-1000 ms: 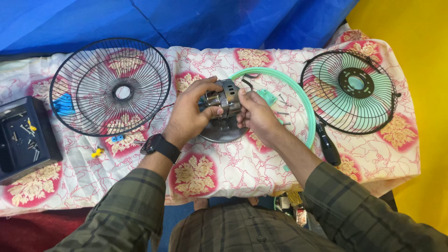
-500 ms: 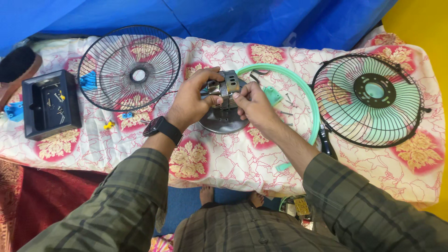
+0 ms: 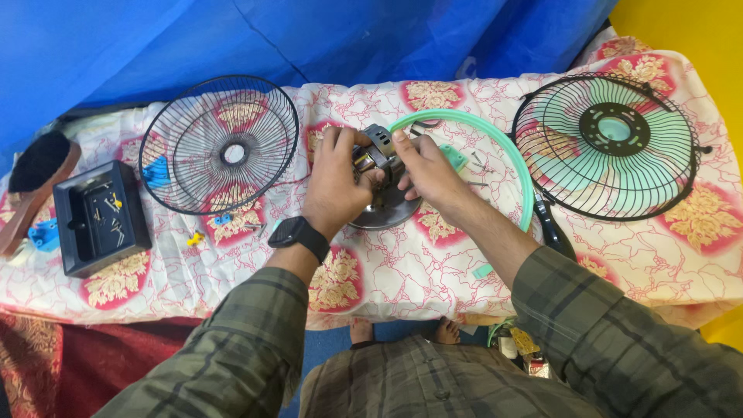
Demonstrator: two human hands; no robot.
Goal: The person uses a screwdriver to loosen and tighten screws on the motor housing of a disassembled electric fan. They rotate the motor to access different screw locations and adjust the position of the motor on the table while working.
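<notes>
My left hand [image 3: 337,182] and my right hand [image 3: 430,172] both grip a small grey fan motor [image 3: 377,149] at the middle of the table. The motor sits over a round grey metal plate [image 3: 387,210] that lies on the floral cloth. A black watch [image 3: 298,234] is on my left wrist. A mint green plastic ring [image 3: 505,147] curves around the right of my hands. Much of the motor is hidden by my fingers.
A black wire fan guard [image 3: 220,144] lies at the left, and a second guard over mint green blades [image 3: 608,145] at the right. A black tray [image 3: 99,218] with screws and a wooden brush [image 3: 37,179] sit far left. A black-handled tool [image 3: 551,232] lies by my right forearm.
The camera view has shifted, so the table appears lower and further right. Both hands stay closed on the motor and have turned it slightly over the plate.
</notes>
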